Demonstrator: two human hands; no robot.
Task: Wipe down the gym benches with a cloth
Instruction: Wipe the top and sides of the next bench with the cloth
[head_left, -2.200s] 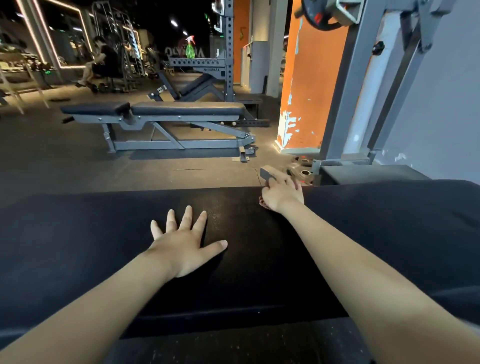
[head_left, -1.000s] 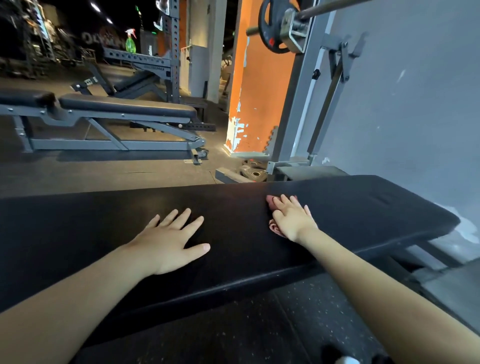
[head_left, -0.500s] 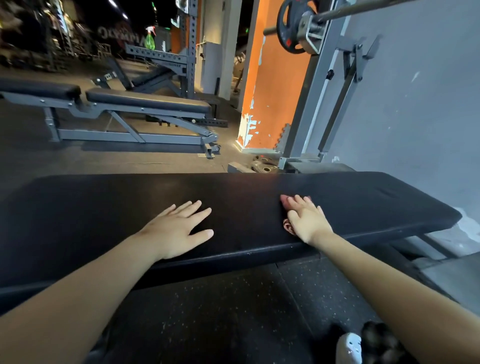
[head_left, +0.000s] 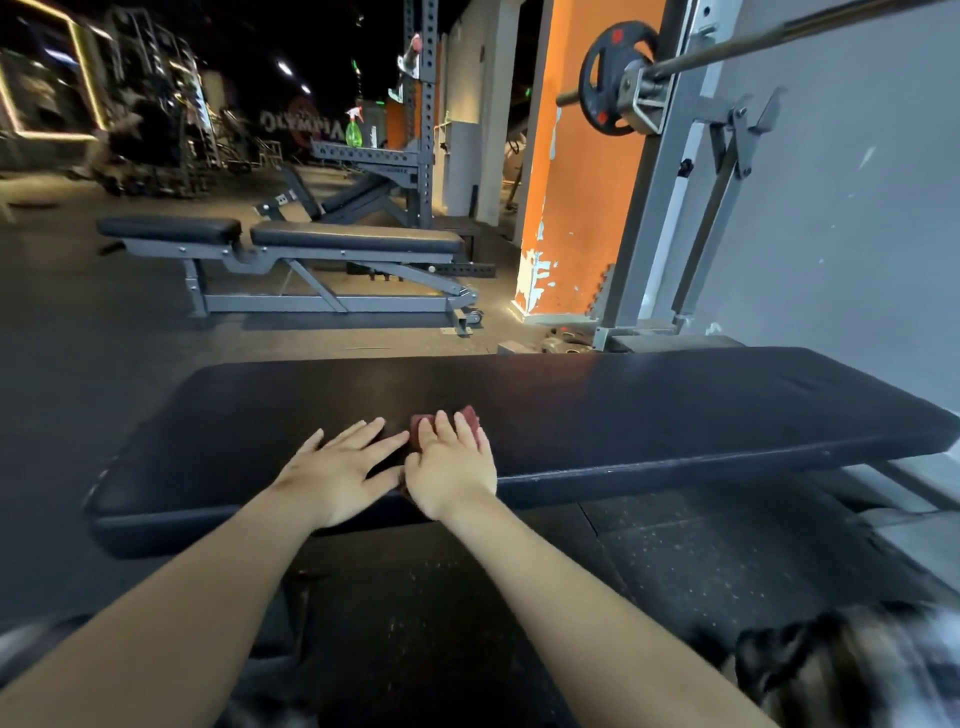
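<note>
both arms reach forward, left hand (head_left: 340, 475) and right hand (head_left: 451, 465) flat, fingers straight, right pressing cloth (head_left: 418, 427) on bench (head_left: 675, 410).

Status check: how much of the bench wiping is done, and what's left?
Done: cannot tell; the near bench pad shows no clear wiped streak. In hand: the right hand presses the dark red cloth flat on that pad near its front edge, with the left hand flat beside it. Left: probably the bench behind, with nobody at it.
</note>
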